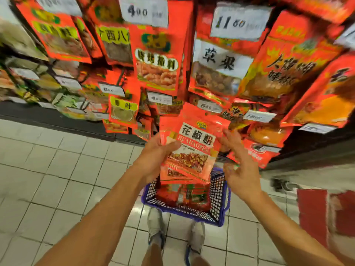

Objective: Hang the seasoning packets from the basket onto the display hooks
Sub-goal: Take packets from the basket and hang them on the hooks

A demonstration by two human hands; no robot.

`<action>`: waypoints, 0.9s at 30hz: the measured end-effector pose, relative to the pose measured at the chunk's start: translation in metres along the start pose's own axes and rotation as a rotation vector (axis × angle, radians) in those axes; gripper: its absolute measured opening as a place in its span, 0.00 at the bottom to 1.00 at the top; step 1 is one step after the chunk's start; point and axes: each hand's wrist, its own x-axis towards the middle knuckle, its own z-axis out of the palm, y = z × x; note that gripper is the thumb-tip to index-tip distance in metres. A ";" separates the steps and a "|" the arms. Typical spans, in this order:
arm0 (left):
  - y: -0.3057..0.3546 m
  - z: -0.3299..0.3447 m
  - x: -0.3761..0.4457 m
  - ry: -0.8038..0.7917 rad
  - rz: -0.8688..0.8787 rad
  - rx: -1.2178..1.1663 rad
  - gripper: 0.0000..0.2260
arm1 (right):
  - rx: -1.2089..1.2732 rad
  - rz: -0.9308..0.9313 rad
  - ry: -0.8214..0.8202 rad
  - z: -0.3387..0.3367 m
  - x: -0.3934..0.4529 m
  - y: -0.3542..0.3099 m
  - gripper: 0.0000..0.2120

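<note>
Hands: left hand (153, 158) holds "花椒粉" packets (192, 148).

The stack of red foil seasoning packets (192, 148) sits between both hands, above the blue plastic mesh basket (221, 198) on the white tiled floor (57, 179), below the hanging display packets (157, 60).

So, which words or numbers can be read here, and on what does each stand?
"花椒粉": held packet, left hand.
"草果": hanging packet.
"400": top price tag.
"11 60": price tag.
"香叶": small packet.
Lower tags, other packets, Latin line under 花椒粉: too blurred.
</note>
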 end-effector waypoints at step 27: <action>0.459 0.077 -0.172 0.052 0.967 0.017 0.07 | 0.374 -0.223 0.685 -0.227 0.237 -0.455 0.11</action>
